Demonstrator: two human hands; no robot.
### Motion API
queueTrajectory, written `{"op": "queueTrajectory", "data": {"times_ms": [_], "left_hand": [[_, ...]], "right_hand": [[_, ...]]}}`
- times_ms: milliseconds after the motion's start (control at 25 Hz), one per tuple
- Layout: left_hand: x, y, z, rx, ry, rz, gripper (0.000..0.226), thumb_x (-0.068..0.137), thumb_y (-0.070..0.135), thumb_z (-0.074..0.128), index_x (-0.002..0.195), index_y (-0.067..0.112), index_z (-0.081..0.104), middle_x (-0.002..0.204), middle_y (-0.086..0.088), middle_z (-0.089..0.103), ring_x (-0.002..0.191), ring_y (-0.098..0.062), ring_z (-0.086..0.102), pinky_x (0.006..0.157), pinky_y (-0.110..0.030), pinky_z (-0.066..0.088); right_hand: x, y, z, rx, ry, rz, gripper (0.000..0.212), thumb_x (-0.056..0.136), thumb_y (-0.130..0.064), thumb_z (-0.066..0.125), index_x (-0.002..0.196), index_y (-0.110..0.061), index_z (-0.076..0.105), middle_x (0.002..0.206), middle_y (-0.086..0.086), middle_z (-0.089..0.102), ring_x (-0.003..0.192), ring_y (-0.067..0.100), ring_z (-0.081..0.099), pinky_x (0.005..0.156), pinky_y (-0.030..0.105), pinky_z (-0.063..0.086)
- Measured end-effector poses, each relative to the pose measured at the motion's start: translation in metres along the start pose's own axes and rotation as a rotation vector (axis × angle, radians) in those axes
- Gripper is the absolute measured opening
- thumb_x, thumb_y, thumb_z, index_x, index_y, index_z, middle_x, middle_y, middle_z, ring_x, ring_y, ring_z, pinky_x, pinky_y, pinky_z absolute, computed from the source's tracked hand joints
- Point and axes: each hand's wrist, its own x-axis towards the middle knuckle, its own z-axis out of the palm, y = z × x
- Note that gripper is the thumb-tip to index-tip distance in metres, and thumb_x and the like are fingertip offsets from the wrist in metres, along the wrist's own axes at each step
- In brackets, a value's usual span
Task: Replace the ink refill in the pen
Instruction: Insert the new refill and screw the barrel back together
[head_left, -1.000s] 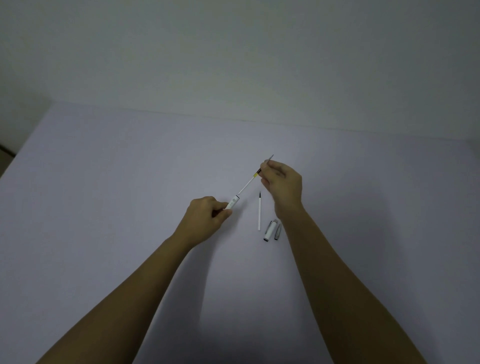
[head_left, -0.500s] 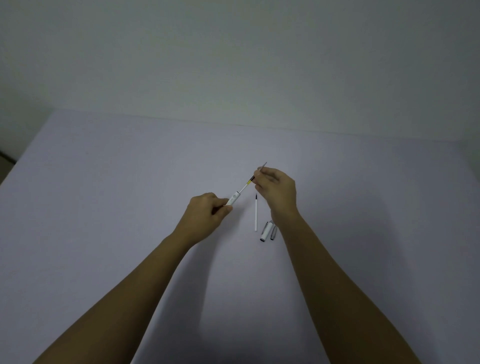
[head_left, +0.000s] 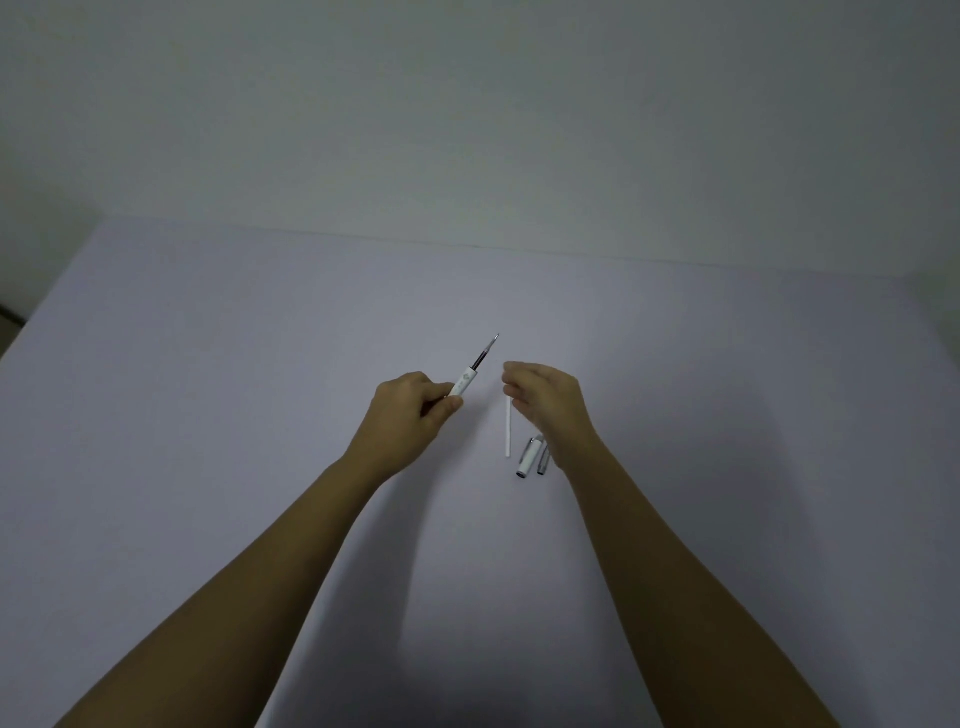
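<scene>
Refill (head_left: 485, 353) now seated in barrel (head_left: 462, 385), left hand (head_left: 410, 415) grip pinching barrel, right hand (head_left: 545, 400) loosely curled, print unreadable

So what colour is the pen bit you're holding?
White, with a dark refill sticking out; head view shows the pen barrel.

The place was a plain, dim indoor room; whether home or office could not be told. A broad pale table (head_left: 208, 415) spread under both hands and ran on beyond them to a bare, unmarked wall (head_left: 467, 130), which met its far edge. Far to the left of the left hand, past the table's corner, a dark strip of floor (head_left: 8, 314) showed. Nothing on the wall or table marked a trade.
</scene>
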Motion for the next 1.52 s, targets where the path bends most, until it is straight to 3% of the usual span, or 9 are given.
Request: {"op": "queueTrajectory", "data": {"times_ms": [80,200,400,640,720,880,1000,1320,1520], "left_hand": [[0.001,0.000,0.000,-0.012,0.010,-0.006,0.030,0.090,0.025,0.054,0.080,-0.001,0.065,0.072,-0.025,0.058,0.068,-0.031,0.052,0.057,-0.027,0.033],[0.002,-0.001,0.002,-0.017,0.006,-0.011,0.030,0.090,0.025,0.053,0.080,-0.001,0.065,0.072,-0.024,0.058,0.068,-0.031,0.052,0.056,-0.025,0.032],[0.003,0.000,0.006,-0.015,-0.011,-0.015,0.031,0.090,0.025,0.054,0.079,-0.002,0.064,0.073,-0.025,0.059,0.069,-0.032,0.052,0.056,-0.022,0.032],[0.002,-0.001,0.003,-0.009,-0.012,-0.016,0.032,0.090,0.025,0.054,0.076,-0.003,0.063,0.072,-0.026,0.058,0.067,-0.033,0.051,0.055,-0.025,0.032],[0.000,-0.001,0.004,-0.014,-0.021,-0.025,0.031,0.090,0.024,0.054,0.077,-0.002,0.064,0.072,-0.025,0.057,0.067,-0.032,0.051,0.055,-0.025,0.032],[-0.005,-0.001,0.004,-0.027,-0.056,-0.033,0.027,0.090,0.024,0.054,0.080,0.003,0.067,0.067,-0.015,0.052,0.060,-0.021,0.044,0.055,-0.022,0.030],[-0.009,-0.001,0.006,-0.012,-0.102,-0.028,0.028,0.090,0.025,0.053,0.077,0.004,0.066,0.066,-0.009,0.048,0.061,-0.020,0.044,0.054,-0.022,0.029],[-0.011,0.003,0.006,0.028,-0.176,-0.011,0.024,0.090,0.025,0.053,0.092,0.010,0.071,0.075,-0.013,0.056,0.074,-0.028,0.055,0.065,-0.033,0.040],[-0.012,0.004,0.005,0.033,-0.192,-0.017,0.024,0.090,0.026,0.053,0.097,0.013,0.071,0.073,-0.008,0.053,0.075,-0.027,0.054,0.067,-0.033,0.040]], "right_hand": [[0.004,0.013,-0.015,-0.218,0.175,-0.008,0.009,0.080,-0.028,0.063,0.078,-0.024,0.070,0.083,-0.001,0.072,0.089,0.018,0.067,0.088,0.032,0.053],[0.002,0.039,-0.035,-0.575,0.371,-0.008,0.020,0.085,-0.020,0.057,0.096,-0.008,0.070,0.097,0.012,0.073,0.096,0.028,0.065,0.082,0.026,0.045],[-0.003,0.073,-0.045,-0.753,0.253,0.057,0.023,0.082,-0.023,0.067,0.095,-0.005,0.069,0.102,0.012,0.072,0.098,0.027,0.064,0.079,0.028,0.046],[-0.003,0.074,-0.043,-0.735,0.309,0.065,0.026,0.079,-0.015,0.069,0.101,-0.001,0.066,0.104,0.016,0.070,0.098,0.030,0.064,0.079,0.031,0.049],[-0.001,0.068,-0.044,-0.650,0.325,0.091,0.030,0.079,-0.014,0.068,0.106,-0.002,0.066,0.100,0.013,0.071,0.095,0.027,0.065,0.081,0.029,0.048],[0.000,0.041,-0.039,0.006,0.205,0.070,0.014,0.082,-0.010,0.065,0.094,-0.005,0.069,0.080,0.004,0.069,0.076,0.013,0.063,0.074,0.023,0.055],[-0.007,0.017,-0.033,0.246,0.102,0.004,0.005,0.086,-0.008,0.062,0.086,-0.013,0.065,0.081,0.002,0.068,0.077,0.008,0.064,0.074,0.016,0.055],[-0.009,0.002,-0.025,0.355,0.035,-0.066,0.017,0.087,-0.006,0.059,0.104,-0.004,0.061,0.087,0.004,0.068,0.081,0.007,0.066,0.072,0.012,0.055],[-0.009,0.000,-0.023,0.365,0.031,-0.068,0.018,0.087,-0.007,0.060,0.105,-0.004,0.060,0.088,0.004,0.068,0.081,0.006,0.066,0.070,0.011,0.055]]}}
